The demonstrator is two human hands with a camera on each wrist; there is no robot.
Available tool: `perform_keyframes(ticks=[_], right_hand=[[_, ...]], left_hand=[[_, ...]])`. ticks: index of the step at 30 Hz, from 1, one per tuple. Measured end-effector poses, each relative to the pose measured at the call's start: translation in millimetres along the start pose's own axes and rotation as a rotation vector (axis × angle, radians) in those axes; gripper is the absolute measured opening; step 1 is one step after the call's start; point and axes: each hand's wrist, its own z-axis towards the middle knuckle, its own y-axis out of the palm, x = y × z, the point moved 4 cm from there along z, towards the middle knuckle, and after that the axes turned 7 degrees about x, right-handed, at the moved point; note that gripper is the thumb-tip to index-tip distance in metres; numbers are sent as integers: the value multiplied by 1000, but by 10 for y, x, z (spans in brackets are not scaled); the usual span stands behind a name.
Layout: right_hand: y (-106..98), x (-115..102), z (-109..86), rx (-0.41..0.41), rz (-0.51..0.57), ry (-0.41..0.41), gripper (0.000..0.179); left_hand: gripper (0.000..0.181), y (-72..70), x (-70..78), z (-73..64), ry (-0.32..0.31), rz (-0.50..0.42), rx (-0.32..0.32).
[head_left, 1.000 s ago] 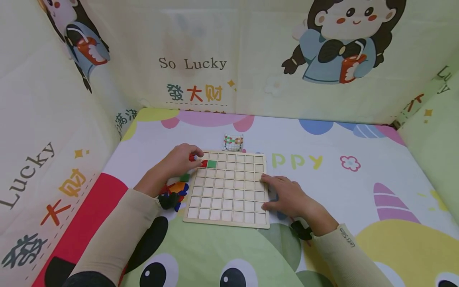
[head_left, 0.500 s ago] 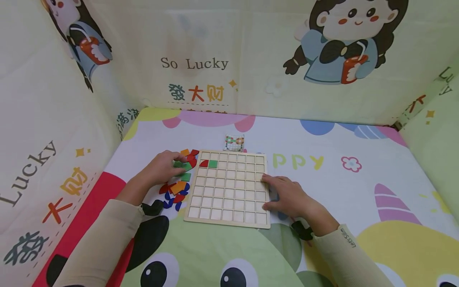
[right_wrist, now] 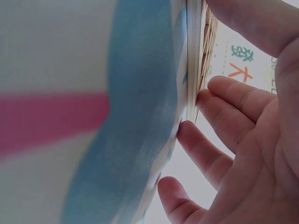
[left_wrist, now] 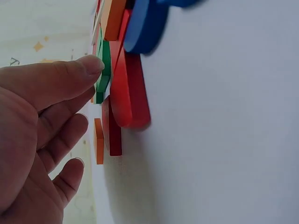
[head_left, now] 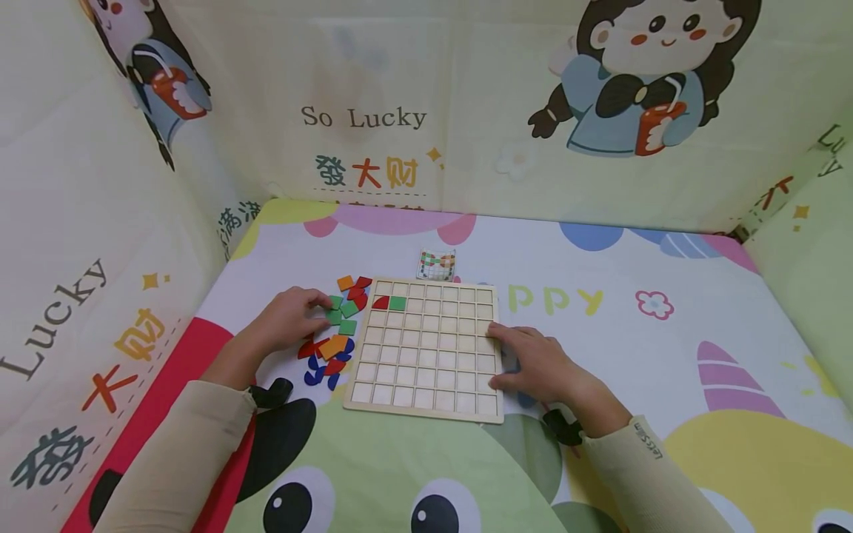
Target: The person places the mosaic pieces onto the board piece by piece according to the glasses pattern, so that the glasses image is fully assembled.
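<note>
A wooden grid board (head_left: pixel 423 362) lies flat on the table. In its upper left cells sit a red quarter-round tile (head_left: pixel 380 303) and a green square tile (head_left: pixel 397 303). My left hand (head_left: pixel 283 322) is at several loose green square tiles (head_left: pixel 347 327) left of the board, thumb and index finger apart beside them. In the left wrist view, the thumb tip overlaps a green tile (left_wrist: pixel 103 65); I cannot tell whether it touches. The other fingers are loosely bent. My right hand (head_left: pixel 533 363) rests at the board's right edge, with fingers slightly spread in the right wrist view.
Orange (head_left: pixel 333 346), red (head_left: pixel 335 367) and blue tiles (head_left: pixel 313 378) lie in a loose pile nearer me, left of the board. A small pattern card (head_left: pixel 436 264) lies beyond the board's far edge. A printed cloth wall (head_left: pixel 466 170) stands behind the table.
My left hand has drawn back from the board's upper left cells to the green tiles, uncovering the loose pile. The right hand stays at the board's edge.
</note>
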Motion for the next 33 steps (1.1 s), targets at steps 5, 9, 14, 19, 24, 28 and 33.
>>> perform_keyframes(ticks=[5,9,14,19,24,28,33], right_hand=[[-2,7,-6,2,8,2,78],[-4,11,-12,5,12,5,78],[-3,10,-10,8,9,-1,78],[0,17,-13,11,12,0,78],[6,22,-10,12,15,0,78],[9,21,-10,10,17,3,78],[1,7,-11,12,16,0,78]], left_hand=[[34,-8,-3,4,-2,-1,7],[35,-15,-3,16,2,1,9],[37,-25,14,51,16,13,18],[41,-23,82,139,43,15,10],[43,12,170,250,53,25,-22],[40,27,243,327,58,34,-25],[35,47,293,406,51,36,-16]])
